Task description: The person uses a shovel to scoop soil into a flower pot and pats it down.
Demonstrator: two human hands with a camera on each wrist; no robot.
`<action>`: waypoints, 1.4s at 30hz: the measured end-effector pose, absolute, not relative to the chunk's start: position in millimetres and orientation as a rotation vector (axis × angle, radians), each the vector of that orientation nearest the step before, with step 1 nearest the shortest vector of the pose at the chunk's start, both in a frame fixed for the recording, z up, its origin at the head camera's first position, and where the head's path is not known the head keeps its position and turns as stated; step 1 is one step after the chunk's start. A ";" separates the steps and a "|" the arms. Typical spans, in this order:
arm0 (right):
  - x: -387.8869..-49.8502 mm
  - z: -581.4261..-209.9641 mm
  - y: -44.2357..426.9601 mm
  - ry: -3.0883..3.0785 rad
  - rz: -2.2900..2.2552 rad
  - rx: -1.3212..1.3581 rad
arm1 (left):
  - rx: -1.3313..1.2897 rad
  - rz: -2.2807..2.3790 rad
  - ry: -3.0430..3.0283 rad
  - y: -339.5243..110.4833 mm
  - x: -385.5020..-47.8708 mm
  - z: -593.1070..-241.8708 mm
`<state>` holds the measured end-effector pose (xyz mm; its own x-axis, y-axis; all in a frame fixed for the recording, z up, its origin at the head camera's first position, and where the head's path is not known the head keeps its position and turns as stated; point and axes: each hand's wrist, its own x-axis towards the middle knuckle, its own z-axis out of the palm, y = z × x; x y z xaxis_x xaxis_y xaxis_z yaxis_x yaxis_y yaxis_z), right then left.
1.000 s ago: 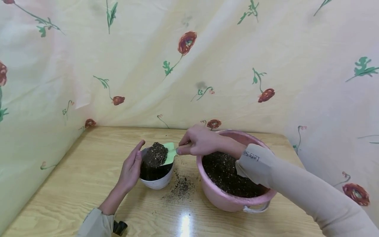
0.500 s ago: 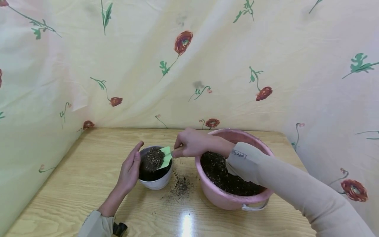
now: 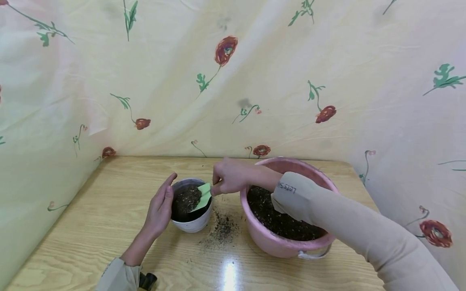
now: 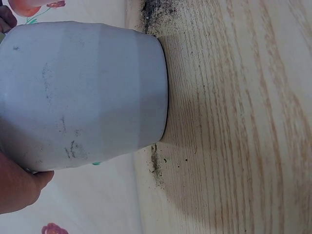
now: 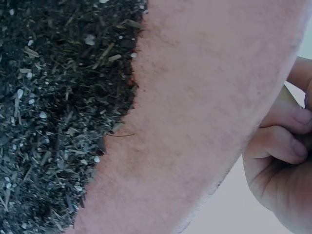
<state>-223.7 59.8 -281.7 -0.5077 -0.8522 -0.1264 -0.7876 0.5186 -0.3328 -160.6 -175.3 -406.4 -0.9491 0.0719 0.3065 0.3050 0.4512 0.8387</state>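
Note:
A small white pot (image 3: 193, 225) holds dark potting soil (image 3: 185, 199). My left hand (image 3: 160, 207) lies along the pot's left side with fingers extended; in the left wrist view a fingertip (image 4: 43, 180) shows against the pot wall. My right hand (image 3: 231, 177) grips the handle of a light green trowel (image 3: 204, 197) at the pot's right rim. The trowel's blade tilts down into the pot, its tip hidden by soil. Curled fingers (image 5: 280, 146) of that hand appear beyond the tub's rim in the right wrist view; the handle is mostly hidden.
Right of the pot stands a large pink tub (image 3: 273, 245) of potting soil (image 3: 287, 222), with a white handle (image 3: 314, 254) at the front. Spilled soil (image 3: 223, 229) lies between them on the wooden table (image 3: 189, 270). Floral cloth (image 3: 174, 81) hangs behind.
The trowel has moved slightly left and down over the pot and tilted. Its heap of soil has sunk into the pot. My left hand stays beside the pot.

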 end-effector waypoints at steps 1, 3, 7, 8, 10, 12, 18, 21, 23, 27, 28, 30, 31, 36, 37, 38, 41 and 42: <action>-223.8 -281.0 58.8 2.487 -0.327 -1.364 | -0.326 -1.496 -2.474 -175.5 -160.8 -406.7; -223.9 -280.1 56.9 2.477 -0.307 -1.327 | -0.323 -1.487 -2.472 -176.0 -160.9 -407.1; -223.5 -277.9 54.6 2.442 -0.285 -1.262 | -0.320 -1.485 -2.468 -176.3 -160.4 -407.6; -223.5 -277.6 54.5 2.436 -0.279 -1.253 | -0.322 -1.485 -2.467 -176.3 -160.1 -407.6; -223.6 -277.1 54.8 2.429 -0.269 -1.240 | -0.327 -1.484 -2.462 -176.0 -159.7 -407.9; -223.5 -276.6 55.0 2.432 -0.258 -1.231 | -0.328 -1.481 -2.463 -175.7 -159.6 -407.7; -221.3 -273.6 53.7 2.446 -0.280 -1.163 | -0.329 -1.496 -2.467 -175.5 -159.5 -407.3; -220.2 -272.1 52.9 2.425 -0.317 -1.121 | -0.329 -1.508 -2.467 -175.4 -159.4 -407.0; -219.9 -270.9 52.2 2.412 -0.326 -1.110 | -0.329 -1.513 -2.464 -175.3 -159.5 -406.9; -219.7 -267.9 50.9 2.403 -0.337 -1.105 | -0.344 -1.519 -2.453 -175.0 -159.1 -406.4; -219.7 -267.4 50.7 2.406 -0.332 -1.113 | -0.350 -1.521 -2.451 -174.8 -158.8 -406.3; -219.8 -266.5 50.5 2.417 -0.312 -1.141 | -0.359 -1.524 -2.450 -174.5 -158.4 -406.0; -220.0 -266.1 50.3 2.425 -0.297 -1.159 | -0.360 -1.523 -2.452 -174.3 -158.3 -406.0; -221.2 -263.8 48.4 2.462 -0.200 -1.247 | -0.355 -1.512 -2.459 -174.3 -158.3 -406.3; -221.2 -262.9 47.8 2.467 -0.180 -1.257 | -0.354 -1.509 -2.458 -174.4 -158.4 -406.5; -221.0 -261.7 47.0 2.471 -0.157 -1.267 | -0.355 -1.505 -2.457 -174.5 -158.5 -406.7; -219.9 -257.2 44.0 2.471 -0.091 -1.277 | -0.353 -1.493 -2.457 -174.6 -158.6 -407.3; -219.4 -255.6 42.9 2.469 -0.073 -1.272 | -0.352 -1.490 -2.456 -174.7 -158.7 -407.4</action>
<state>-219.4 42.9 -255.6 -0.5293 -0.7963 -0.2929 -0.7777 0.5933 -0.2077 -158.7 -174.7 -407.4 -0.9403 0.0775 0.3313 0.3296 0.4490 0.8305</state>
